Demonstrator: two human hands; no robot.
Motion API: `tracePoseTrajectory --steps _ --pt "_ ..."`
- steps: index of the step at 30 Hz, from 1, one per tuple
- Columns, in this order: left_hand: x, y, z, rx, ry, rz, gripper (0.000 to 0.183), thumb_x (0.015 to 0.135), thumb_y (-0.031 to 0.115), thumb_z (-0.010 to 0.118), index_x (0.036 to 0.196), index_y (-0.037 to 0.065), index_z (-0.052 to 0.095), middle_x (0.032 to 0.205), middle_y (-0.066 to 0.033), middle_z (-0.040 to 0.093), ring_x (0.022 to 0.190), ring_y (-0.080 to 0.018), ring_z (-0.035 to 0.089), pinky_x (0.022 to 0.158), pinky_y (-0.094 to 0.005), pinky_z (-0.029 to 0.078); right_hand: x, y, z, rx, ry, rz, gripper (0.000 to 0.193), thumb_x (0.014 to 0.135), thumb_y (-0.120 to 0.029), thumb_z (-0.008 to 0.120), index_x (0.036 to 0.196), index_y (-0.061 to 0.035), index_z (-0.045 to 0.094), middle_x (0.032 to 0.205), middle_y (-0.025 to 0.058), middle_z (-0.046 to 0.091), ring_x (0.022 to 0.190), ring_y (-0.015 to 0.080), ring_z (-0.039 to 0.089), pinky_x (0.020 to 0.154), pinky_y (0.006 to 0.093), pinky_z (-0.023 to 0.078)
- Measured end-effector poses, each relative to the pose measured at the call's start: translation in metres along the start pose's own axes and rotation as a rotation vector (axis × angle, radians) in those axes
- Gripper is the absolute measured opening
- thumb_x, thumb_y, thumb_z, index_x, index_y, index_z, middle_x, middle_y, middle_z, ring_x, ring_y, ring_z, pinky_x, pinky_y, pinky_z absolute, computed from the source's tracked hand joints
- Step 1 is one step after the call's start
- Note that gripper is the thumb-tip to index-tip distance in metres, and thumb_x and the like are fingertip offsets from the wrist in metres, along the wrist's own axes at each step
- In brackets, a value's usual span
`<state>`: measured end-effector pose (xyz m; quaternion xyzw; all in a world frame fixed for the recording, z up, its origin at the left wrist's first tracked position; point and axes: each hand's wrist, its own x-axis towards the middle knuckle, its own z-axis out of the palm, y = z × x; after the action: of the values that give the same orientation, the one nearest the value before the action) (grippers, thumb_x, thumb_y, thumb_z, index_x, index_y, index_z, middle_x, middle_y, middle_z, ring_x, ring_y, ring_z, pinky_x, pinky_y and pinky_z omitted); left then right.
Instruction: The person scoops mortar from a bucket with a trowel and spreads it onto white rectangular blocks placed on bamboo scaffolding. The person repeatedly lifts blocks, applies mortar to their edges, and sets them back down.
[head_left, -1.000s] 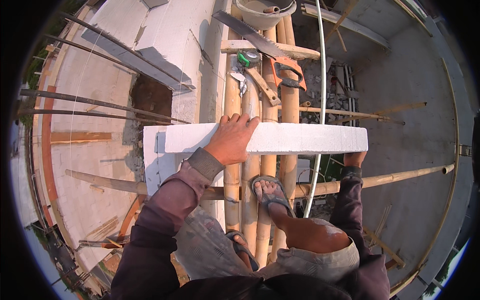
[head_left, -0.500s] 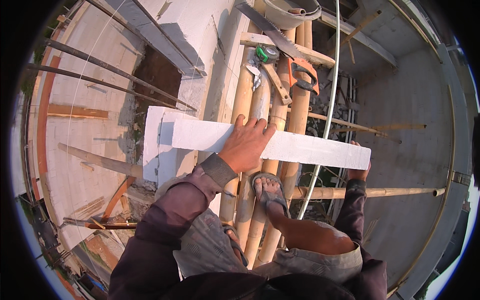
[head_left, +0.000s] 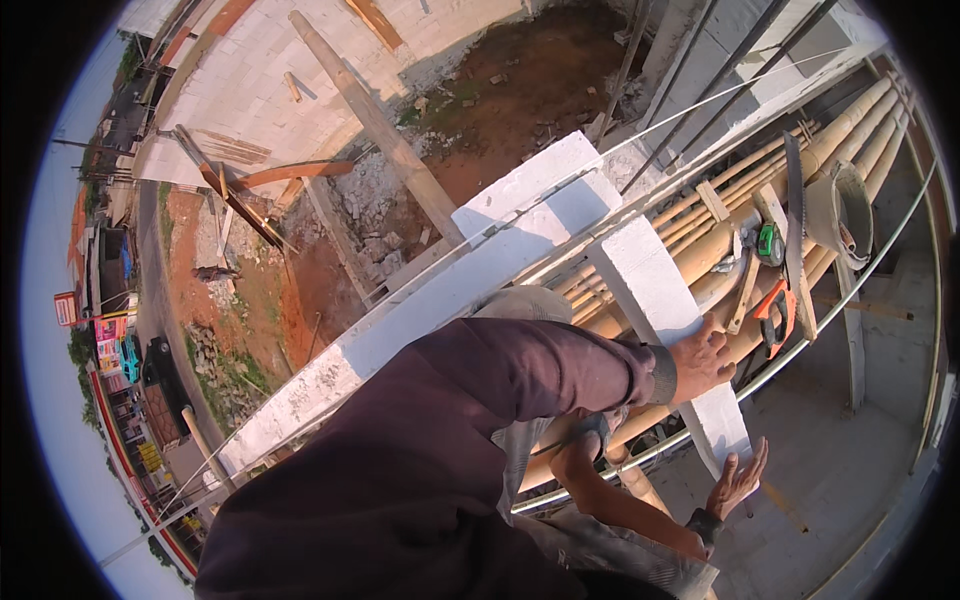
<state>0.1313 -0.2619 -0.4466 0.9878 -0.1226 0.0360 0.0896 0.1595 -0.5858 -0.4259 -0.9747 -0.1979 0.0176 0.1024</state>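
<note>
A long white lightweight concrete block (head_left: 642, 278) lies across the bamboo poles, its far end close to the wall. My left hand (head_left: 703, 362) grips it near the middle, fingers curled over its edge. At the near end, my right hand (head_left: 737, 487) has its fingers stretched out and its thumb beside the block's end face. Past my left hand lie a handsaw (head_left: 796, 240) with an orange and black handle, a green tape measure (head_left: 769, 245) and a short wooden piece (head_left: 744, 292). Another white block (head_left: 540, 185) sits on top of the wall.
Bamboo poles (head_left: 735, 245) form the platform under my feet, with a grey bucket (head_left: 842, 215) at its far right. A pale pole (head_left: 860, 285) runs along the platform's right side above a drop. Left of the wall (head_left: 330, 385), the ground (head_left: 245, 290) lies far below.
My view has swung left, bringing the street and ground into sight. My left hand still grips the block; the fingers of my right hand now show stretched out at its end.
</note>
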Motion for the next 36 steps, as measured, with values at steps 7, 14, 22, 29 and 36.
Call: tracePoseTrajectory --steps 7,14,22,29,36 --pt "0.017 -0.001 0.003 -0.110 -0.084 0.010 0.054 0.090 0.023 0.056 0.143 0.014 0.048 0.139 -0.0062 0.050 0.141 -0.0296 0.036 0.113 -0.0700 0.019 0.016 -0.024 -0.012 -0.179 -0.183 -0.033 0.105 0.069 -0.046 0.080 0.155 -0.0143 0.029 0.151 0.0160 0.039 0.142 0.0387 0.034 0.113 0.0560 0.029" --pt "-0.072 0.042 0.086 -0.033 -0.061 -0.329 0.049 0.090 0.027 0.056 0.136 0.017 0.044 0.133 -0.0058 0.044 0.133 -0.0287 0.031 0.107 -0.0639 0.018 0.022 -0.024 0.005 -0.370 -0.142 0.043 0.101 0.055 -0.013 0.086 0.143 -0.0101 0.039 0.133 0.0149 0.050 0.130 0.0401 0.043 0.109 0.0531 0.036" --pt "-0.413 0.160 0.182 0.246 -0.084 -0.966 0.040 0.088 0.034 0.055 0.123 0.018 0.043 0.116 -0.0037 0.041 0.115 -0.0248 0.035 0.095 -0.0551 0.023 0.033 -0.024 0.002 -0.338 -0.219 0.032 0.105 0.053 -0.023 0.092 0.142 -0.0058 0.039 0.130 0.0171 0.051 0.127 0.0419 0.045 0.108 0.0542 0.038" --pt "-0.413 0.166 0.220 0.368 -0.012 -1.140 0.035 0.087 0.039 0.055 0.111 0.019 0.041 0.101 -0.0018 0.039 0.099 -0.0213 0.038 0.085 -0.0473 0.029 0.040 -0.055 0.003 -0.226 -0.220 0.031 0.106 0.059 -0.022 0.090 0.147 -0.0053 0.035 0.134 0.0212 0.049 0.129 0.0431 0.043 0.110 0.0534 0.035" --pt "-0.415 0.170 0.213 0.374 -0.024 -1.179 0.032 0.085 0.043 0.055 0.103 0.020 0.041 0.090 -0.0001 0.038 0.087 -0.0185 0.042 0.077 -0.0416 0.033 0.052 -0.037 0.013 -0.272 -0.251 -0.007 0.105 0.060 -0.020 0.089 0.149 -0.0107 0.034 0.140 0.0219 0.047 0.134 0.0424 0.041 0.113 0.0553 0.032"
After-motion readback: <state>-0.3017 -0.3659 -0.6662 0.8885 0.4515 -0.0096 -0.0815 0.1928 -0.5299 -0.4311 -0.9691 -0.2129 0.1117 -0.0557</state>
